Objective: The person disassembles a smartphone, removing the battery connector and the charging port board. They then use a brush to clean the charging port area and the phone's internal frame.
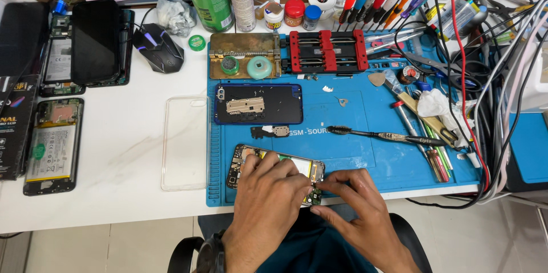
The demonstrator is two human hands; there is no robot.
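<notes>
Near the front edge of the blue work mat (342,119) lies an opened phone (274,173), its board and battery exposed. The left hand (265,201) rests flat over the phone's middle, fingers loosely curled and spread, pressing it down rather than gripping. The right hand (357,207) sits at the phone's right end, thumb and forefinger pinched nearly closed on something too small to make out. Just behind, a small bracket (270,131) and a dark back cover (258,104) lie on the mat; a black brush (385,135) lies toward the mat's right edge. A clear case (185,141) sits on the white counter (114,153), just beside the mat's left edge.
</notes>
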